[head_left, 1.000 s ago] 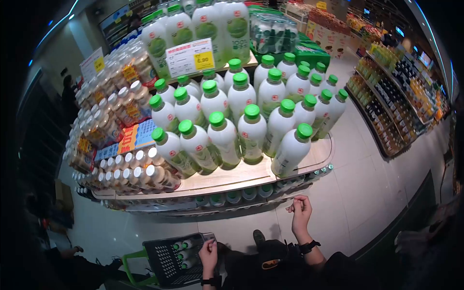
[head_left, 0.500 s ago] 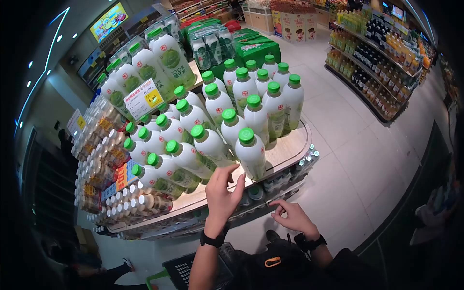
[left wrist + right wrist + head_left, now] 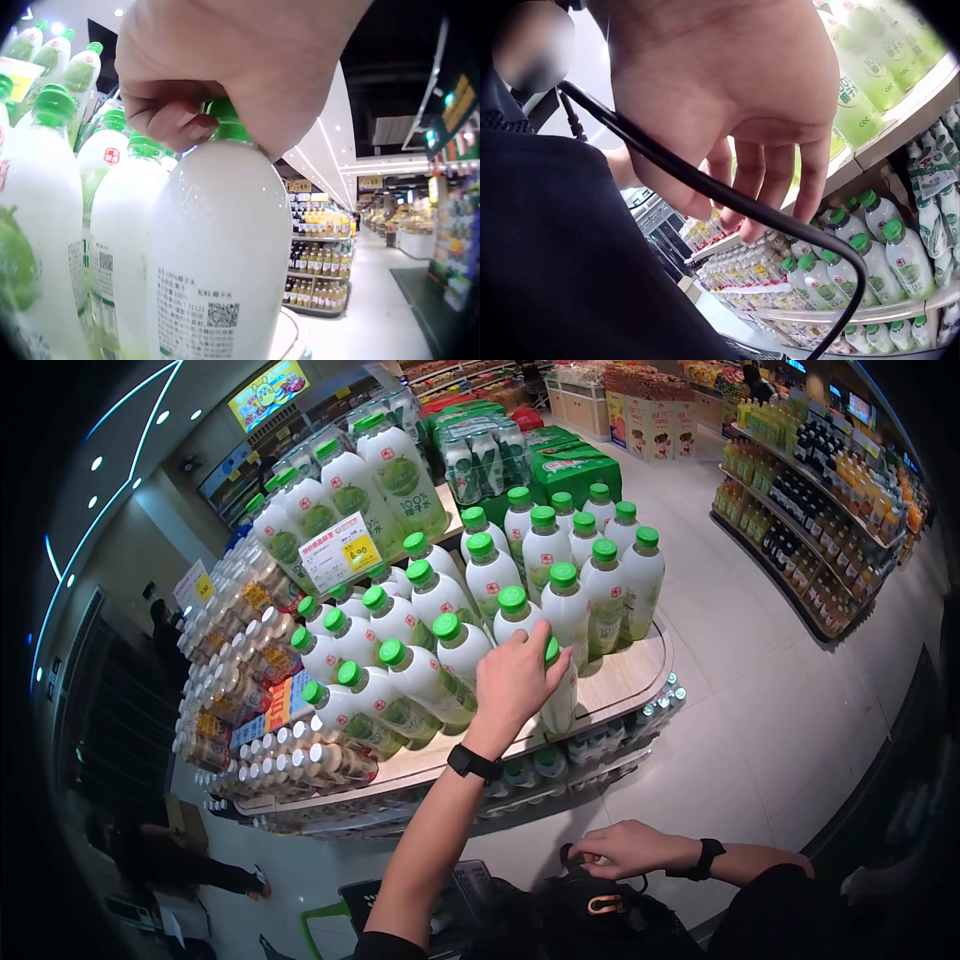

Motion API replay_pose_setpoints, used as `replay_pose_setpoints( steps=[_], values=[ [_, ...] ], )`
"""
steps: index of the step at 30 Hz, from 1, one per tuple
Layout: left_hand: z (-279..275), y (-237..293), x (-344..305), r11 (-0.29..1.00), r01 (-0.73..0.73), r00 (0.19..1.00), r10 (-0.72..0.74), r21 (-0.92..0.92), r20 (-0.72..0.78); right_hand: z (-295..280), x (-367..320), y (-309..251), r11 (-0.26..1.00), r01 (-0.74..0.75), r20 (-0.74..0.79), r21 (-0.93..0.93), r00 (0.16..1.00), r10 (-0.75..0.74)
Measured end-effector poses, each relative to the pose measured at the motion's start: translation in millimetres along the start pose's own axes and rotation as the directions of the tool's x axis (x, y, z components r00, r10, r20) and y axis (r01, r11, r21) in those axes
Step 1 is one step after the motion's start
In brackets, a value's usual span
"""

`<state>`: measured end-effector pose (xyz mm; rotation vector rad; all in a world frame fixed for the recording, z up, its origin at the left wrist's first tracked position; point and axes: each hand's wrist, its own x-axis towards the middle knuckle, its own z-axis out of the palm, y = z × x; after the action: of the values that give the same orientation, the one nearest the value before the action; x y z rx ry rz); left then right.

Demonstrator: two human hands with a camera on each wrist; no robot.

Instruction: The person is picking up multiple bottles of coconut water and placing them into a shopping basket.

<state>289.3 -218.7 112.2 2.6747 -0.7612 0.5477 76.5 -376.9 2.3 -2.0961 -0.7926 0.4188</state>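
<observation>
My left hand (image 3: pixel 515 685) reaches over the front right corner of the display and grips a white coconut-water bottle (image 3: pixel 560 707) by its green cap. In the left wrist view the fingers (image 3: pixel 176 124) curl around the cap of this bottle (image 3: pixel 221 247), which stands upright with its printed back label and code showing. Several matching bottles (image 3: pixel 124 202) stand close beside it. Down by my waist, my right hand (image 3: pixel 635 848) holds nothing. Its fingers (image 3: pixel 776 180) hang loosely curled in the right wrist view, behind a black cord (image 3: pixel 682 176).
The bottles stand on a wooden display table (image 3: pixel 640 670) with a price sign (image 3: pixel 340 555) behind. Small white-capped bottles (image 3: pixel 290 755) fill its left side. Below me is a dark basket with a green handle (image 3: pixel 325 930). A drinks shelf (image 3: pixel 800 530) stands across the aisle.
My left hand has risen from beside the basket to the front right bottle and taken hold of its cap. My right hand has dropped back towards my waist. The head view has shifted.
</observation>
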Motion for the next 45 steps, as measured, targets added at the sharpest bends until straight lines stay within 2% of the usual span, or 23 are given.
replay_pose_setpoints(
  steps=[2,3,4,7,10,12,13,14,16,18,20,22,24,26,27,28,31,34,37,38,40,42,45],
  values=[
    [3.8,-5.7,-23.9,0.977,-0.128,0.978,0.095,-0.17,-0.188,-4.8,7.4,-5.3,0.999,0.033,-0.092,0.004,0.995,-0.032],
    [2.4,-7.6,-36.4,0.966,-0.14,0.969,0.088,-0.217,-0.232,-7.1,14.4,-9.6,0.999,0.049,-0.342,-0.006,0.939,-0.048],
    [1.6,-10.8,-51.0,0.967,-0.123,0.97,0.07,-0.221,-0.235,-8.3,20.2,-14.5,0.998,0.06,-0.568,-0.015,0.821,-0.058],
    [0.0,-16.9,-85.6,0.922,-0.17,0.938,0.043,-0.347,-0.345,-23.0,51.1,-20.0,0.957,0.061,-0.784,-0.284,0.559,-0.269],
    [-25.5,-12.5,-112.0,0.915,-0.172,0.917,0.014,-0.365,-0.398,-37.7,86.5,-26.1,0.935,0.147,-0.708,-0.322,0.618,-0.341],
    [-54.9,-7.3,-122.6,0.885,-0.195,0.92,0.016,-0.423,-0.391,-27.4,110.1,-11.1,0.92,0.372,-0.529,-0.125,0.759,-0.379],
    [-67.8,-8.7,-129.6,0.872,-0.151,0.928,-0.037,-0.466,-0.37,-24.7,113.3,-12.2,0.919,0.388,-0.474,-0.061,0.8,-0.369],
    [-80.4,-11.7,-136.2,0.856,-0.115,0.931,-0.084,-0.504,-0.356,-20.1,117.8,-22.0,0.891,0.448,-0.471,-0.067,0.774,-0.424],
    [-109.1,-13.9,-145.7,0.847,0.05,0.953,-0.199,-0.53,-0.228,-13.0,127.2,-44.1,0.894,0.444,-0.454,0.058,0.809,-0.373],
    [-131.2,-15.9,-148.3,0.846,0.092,0.95,-0.232,-0.526,-0.207,-3.5,139.7,-60.0,0.886,0.439,-0.434,0.149,0.834,-0.341],
    [-148.0,-27.1,-166.6,0.848,0.207,0.955,-0.284,-0.488,-0.088,7.0,153.3,-71.0,0.797,0.458,-0.457,0.395,0.85,-0.262],
    [-133.0,-54.2,-197.3,0.782,0.108,0.949,-0.265,-0.614,-0.171,14.8,160.1,-79.1,0.702,0.415,-0.423,0.579,0.889,-0.177],
    [-116.4,-64.0,-240.5,0.514,0.271,0.915,-0.4,-0.814,0.052,9.3,167.4,-94.4,0.44,0.405,-0.378,0.801,0.913,-0.152],
    [-103.9,-59.6,-279.1,0.153,0.454,0.845,-0.387,-0.878,0.37,23.6,181.1,-83.3,0.417,0.452,-0.421,0.788,0.891,-0.169],
    [-96.5,-59.9,-300.0,0.112,0.502,0.812,-0.401,-0.858,0.423,25.2,186.0,-82.9,0.349,0.456,-0.421,0.819,0.89,-0.174],
    [-85.1,-52.2,-315.4,-0.037,0.418,0.771,-0.513,-0.908,0.376,26.7,187.9,-82.7,0.284,0.448,-0.412,0.848,0.894,-0.179],
    [-86.8,-44.5,-330.5,-0.169,0.318,0.726,-0.59,-0.933,0.354,36.1,193.5,-87.9,0.164,0.39,-0.348,0.906,0.908,-0.233],
    [-88.5,-50.2,-344.7,-0.186,0.338,0.795,-0.469,-0.922,0.386,36.8,190.9,-103.5,0.084,0.321,-0.287,0.943,0.916,-0.28],
    [-90.8,-38.6,-344.6,-0.161,0.283,0.802,-0.502,-0.945,0.325,9.9,183.0,-125.7,0.293,0.242,-0.163,0.925,0.949,-0.269],
    [-90.7,-35.3,-344.5,-0.155,0.257,0.805,-0.512,-0.954,0.3,-6.4,179.0,-131.0,0.29,0.24,-0.162,0.926,0.949,-0.27],
    [-89.5,-37.2,-361.8,-0.027,0.219,0.807,-0.556,-0.975,0.197,-32.1,172.7,-132.9,0.66,0.235,-0.024,0.713,0.95,-0.312],
    [-100.2,-31.0,-362.1,0.028,0.249,0.785,-0.591,-0.968,0.185,-40.5,169.8,-134.0,0.73,0.221,0.01,0.647,0.955,-0.298],
    [-122.2,-16.9,-340.4,0.219,0.344,0.74,-0.662,-0.913,0.121,-22.6,166.8,-125.1,0.666,0.237,-0.137,0.707,0.97,-0.199]
  ],
)
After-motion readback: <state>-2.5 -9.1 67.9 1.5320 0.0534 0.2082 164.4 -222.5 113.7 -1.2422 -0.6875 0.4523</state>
